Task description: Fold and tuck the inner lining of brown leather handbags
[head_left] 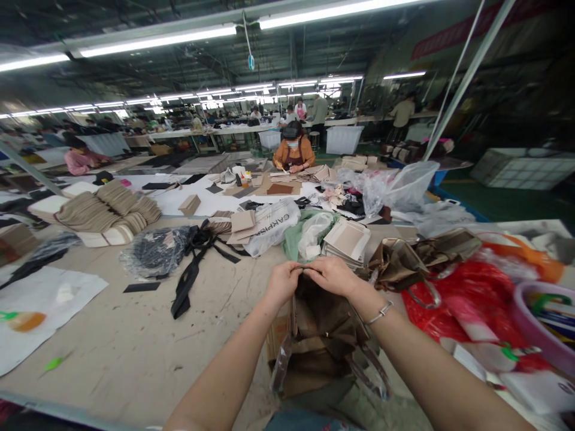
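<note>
My left hand (282,282) and my right hand (330,275) meet at the top edge of a brown bag (321,335) that stands in front of me at the table's near edge. Both hands are closed, pinching the bag's upper rim, fingertips nearly touching. The bag has clear plastic handles (372,374) hanging at its sides. A silver bracelet (380,312) sits on my right wrist.
More brown bags (417,257) lie to the right, beside red plastic (467,305) and a purple tub (545,326). Beige card stacks (347,240), plastic sacks (272,224) and black straps (191,272) lie ahead. A person (294,152) works at the far end.
</note>
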A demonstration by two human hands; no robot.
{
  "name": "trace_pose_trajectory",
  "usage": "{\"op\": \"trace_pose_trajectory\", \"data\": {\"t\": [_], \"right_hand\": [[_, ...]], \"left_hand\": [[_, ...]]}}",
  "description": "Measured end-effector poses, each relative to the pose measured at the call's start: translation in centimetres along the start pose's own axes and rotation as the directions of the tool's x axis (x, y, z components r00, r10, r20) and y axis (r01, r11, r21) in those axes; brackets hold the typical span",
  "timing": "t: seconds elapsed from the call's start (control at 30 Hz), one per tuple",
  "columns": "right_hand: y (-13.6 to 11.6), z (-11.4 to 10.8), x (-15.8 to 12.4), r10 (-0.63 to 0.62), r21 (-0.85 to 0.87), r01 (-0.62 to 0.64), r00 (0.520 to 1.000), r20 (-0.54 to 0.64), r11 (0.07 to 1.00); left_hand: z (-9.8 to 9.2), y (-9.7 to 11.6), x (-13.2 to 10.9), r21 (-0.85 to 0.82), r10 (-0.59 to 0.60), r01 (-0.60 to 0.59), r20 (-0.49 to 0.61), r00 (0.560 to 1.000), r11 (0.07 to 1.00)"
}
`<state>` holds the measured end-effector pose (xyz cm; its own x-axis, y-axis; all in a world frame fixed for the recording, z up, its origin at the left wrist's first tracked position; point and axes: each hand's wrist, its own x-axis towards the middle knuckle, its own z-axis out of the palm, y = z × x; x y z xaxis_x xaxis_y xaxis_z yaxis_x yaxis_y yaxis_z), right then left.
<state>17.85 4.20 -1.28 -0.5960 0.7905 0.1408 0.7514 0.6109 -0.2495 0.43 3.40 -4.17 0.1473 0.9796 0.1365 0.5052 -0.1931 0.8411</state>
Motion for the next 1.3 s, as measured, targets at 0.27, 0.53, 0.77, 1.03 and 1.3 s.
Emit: {"op": "trace_pose_trajectory", "data": {"t": [0.27, 0.53, 0.77, 1.03, 1.3], "right_hand": [[-1.3, 0.2, 1.2, 0.073, -0.162, -0.068, 0.997, 0.021, 0.984], [1.8, 0.4, 1.2, 0.174, 0.102, -0.178, 0.984, 0.050, 0.979], [4.5, 0.2, 0.2, 0.287, 0.423, -0.334, 0.942, 0.173, 0.842], [3.9, -0.7, -0.3, 0.252, 0.499, -0.288, 0.958, 0.140, 0.817], [3.1, -0.1, -0.7, 0.213, 0.454, -0.238, 0.971, 0.107, 0.859]], "left_hand": [[-0.2, -0.9, -0.4, -0.062, 0.006, -0.005, 0.001, 1.000, 0.998], [-0.3, -0.1, 1.5, 0.147, -0.012, 0.010, 0.014, 1.000, 0.989], [-1.0, 1.6, 4.3, 0.287, -0.085, 0.056, 0.091, 0.992, 0.956], [-2.9, 4.1, 3.6, 0.359, -0.093, 0.034, 0.149, 0.985, 0.933], [-3.1, 3.9, 1.6, 0.349, -0.105, 0.055, 0.127, 0.986, 0.936]]}}
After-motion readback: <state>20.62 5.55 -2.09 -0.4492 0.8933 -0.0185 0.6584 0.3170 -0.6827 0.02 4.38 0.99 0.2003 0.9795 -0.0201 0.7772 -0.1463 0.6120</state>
